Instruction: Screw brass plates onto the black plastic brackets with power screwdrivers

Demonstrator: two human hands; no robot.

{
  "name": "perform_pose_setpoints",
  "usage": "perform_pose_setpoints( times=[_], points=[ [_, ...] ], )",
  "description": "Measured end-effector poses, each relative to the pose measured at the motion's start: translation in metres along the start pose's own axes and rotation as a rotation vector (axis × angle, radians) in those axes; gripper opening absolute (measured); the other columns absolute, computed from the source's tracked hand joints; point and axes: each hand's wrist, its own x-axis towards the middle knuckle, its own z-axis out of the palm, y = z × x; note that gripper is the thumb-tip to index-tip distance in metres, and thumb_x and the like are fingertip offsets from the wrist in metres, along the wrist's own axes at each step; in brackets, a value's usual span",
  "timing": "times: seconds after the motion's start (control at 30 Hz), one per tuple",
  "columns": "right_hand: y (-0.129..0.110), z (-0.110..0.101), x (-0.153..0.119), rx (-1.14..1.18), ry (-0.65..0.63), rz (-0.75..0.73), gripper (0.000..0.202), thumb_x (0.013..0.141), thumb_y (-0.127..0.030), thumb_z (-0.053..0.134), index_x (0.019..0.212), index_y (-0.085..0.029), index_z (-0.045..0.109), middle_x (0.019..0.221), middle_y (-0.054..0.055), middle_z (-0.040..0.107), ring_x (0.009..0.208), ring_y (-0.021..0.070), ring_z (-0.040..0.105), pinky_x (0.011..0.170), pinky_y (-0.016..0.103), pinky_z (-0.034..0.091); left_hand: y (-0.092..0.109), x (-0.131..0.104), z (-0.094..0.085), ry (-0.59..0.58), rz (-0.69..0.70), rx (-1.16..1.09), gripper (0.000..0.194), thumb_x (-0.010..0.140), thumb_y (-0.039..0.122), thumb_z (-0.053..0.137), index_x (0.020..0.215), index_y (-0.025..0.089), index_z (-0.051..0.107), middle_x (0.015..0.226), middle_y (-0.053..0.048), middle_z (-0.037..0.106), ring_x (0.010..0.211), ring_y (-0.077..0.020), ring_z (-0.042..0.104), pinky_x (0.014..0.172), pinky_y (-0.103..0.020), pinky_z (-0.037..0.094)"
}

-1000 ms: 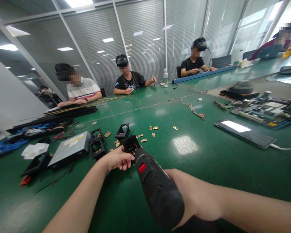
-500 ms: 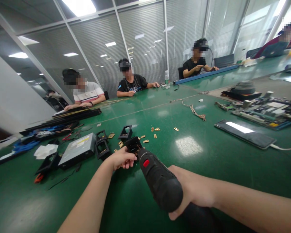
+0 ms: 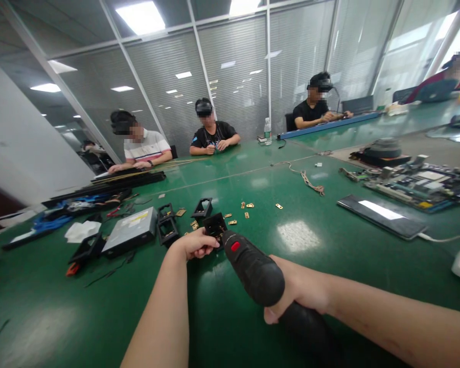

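Observation:
In my right hand (image 3: 287, 291) is a black cordless drill (image 3: 253, 268) with a red switch on top, its front end aimed at a small black plastic frame (image 3: 214, 225). My left hand (image 3: 197, 243) grips that frame by its near left edge, fingers curled. The drill's tip is hidden, so contact with the frame cannot be made out. Small brass plates (image 3: 232, 222) with holes lie scattered just beyond. Other black frames stand close by, one behind (image 3: 202, 207) and one to the left (image 3: 167, 231).
A silver disc drive (image 3: 130, 232) and white tissue (image 3: 83, 231) lie at left. To the right are a black power bank-like slab (image 3: 381, 217) with a white cable, and a circuit board (image 3: 417, 181). A cord (image 3: 310, 183) lies farther back. Several people sit across the green table (image 3: 352, 276).
The whole view has shifted slightly, moving things a little right in the picture. Both hands keep their holds on the frame and drill. The middle person across has brought both hands together.

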Motion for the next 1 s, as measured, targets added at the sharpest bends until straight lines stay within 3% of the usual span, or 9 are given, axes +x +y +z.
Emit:
perform_pose_setpoints(
  times=[0.23,0.37,0.57,0.77,1.0],
  points=[
    [0.001,-0.003,-0.001,0.004,-0.03,0.003,0.058,0.045,-0.037,0.121,0.081,-0.022,0.078,0.075,-0.003,0.078,0.072,0.0196,0.069,0.072,0.031,0.053,0.004,-0.003,-0.008,-0.078,-0.012,-0.016,0.065,0.061,0.038,0.105,0.109,0.028,0.062,0.067,-0.003,0.081,0.045,-0.0113,0.053,0.043,-0.017,0.035],
    [0.002,-0.007,-0.003,0.009,-0.065,0.013,0.056,0.047,-0.032,0.123,0.081,-0.021,0.08,0.083,0.001,0.082,0.08,0.0229,0.074,0.078,0.034,0.055,0.005,-0.005,-0.009,-0.107,0.014,-0.031,0.073,0.065,0.039,0.107,0.121,0.026,0.063,0.071,-0.004,0.083,0.049,-0.0129,0.059,0.046,-0.017,0.039],
    [0.005,-0.008,-0.008,0.055,-0.025,0.001,0.056,0.046,-0.025,0.122,0.089,-0.022,0.087,0.087,-0.003,0.084,0.086,0.022,0.072,0.082,0.034,0.052,0.003,-0.001,-0.012,-0.144,0.02,-0.068,0.08,0.069,0.036,0.11,0.135,0.024,0.067,0.075,-0.002,0.084,0.049,-0.0133,0.061,0.047,-0.019,0.04],
    [0.005,-0.012,-0.011,0.003,-0.019,-0.007,0.052,0.05,-0.037,0.126,0.08,-0.021,0.087,0.085,-0.002,0.081,0.089,0.0235,0.069,0.084,0.036,0.051,0.005,-0.002,-0.01,-0.156,0.016,-0.072,0.079,0.068,0.039,0.111,0.132,0.022,0.068,0.077,-0.005,0.086,0.05,-0.0127,0.062,0.047,-0.018,0.038],
    [0.001,-0.015,-0.008,-0.03,-0.052,-0.02,0.064,0.048,-0.028,0.127,0.101,-0.02,0.093,0.104,0.001,0.085,0.104,0.0284,0.071,0.1,0.042,0.057,0.006,-0.001,-0.007,-0.162,0.034,-0.043,0.069,0.069,0.04,0.112,0.117,0.025,0.065,0.076,-0.005,0.085,0.053,-0.014,0.067,0.049,-0.019,0.046]
  ],
)
